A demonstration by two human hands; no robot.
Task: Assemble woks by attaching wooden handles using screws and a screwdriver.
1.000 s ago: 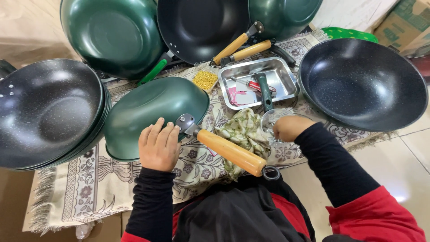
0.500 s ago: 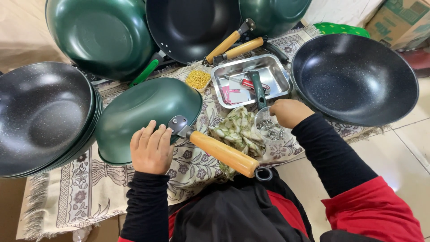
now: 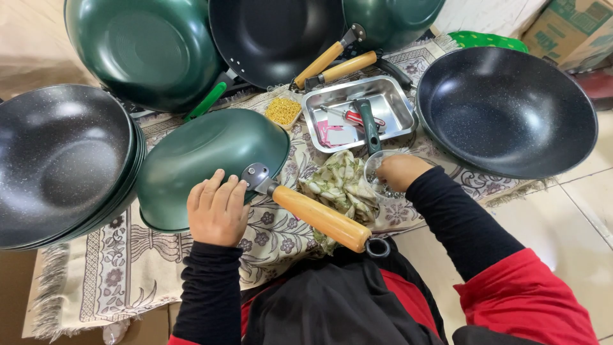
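The left hand point(image 3: 218, 211) lies with fingers spread flat on the upturned green wok point(image 3: 204, 160) — its wooden handle point(image 3: 321, 217) angles toward the person. The right hand point(image 3: 399, 172) dips curled fingers into a small glass bowl point(image 3: 375, 167) beside the patterned cloth point(image 3: 341, 188); what they pinch cannot be told.

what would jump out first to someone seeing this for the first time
The woks all around: a stack of dark ones at left, a big dark wok at right, more leaning along the top. In the middle an upturned green wok with a wooden handle lies under the left hand. The right hand reaches into a small glass bowl below a steel tray.
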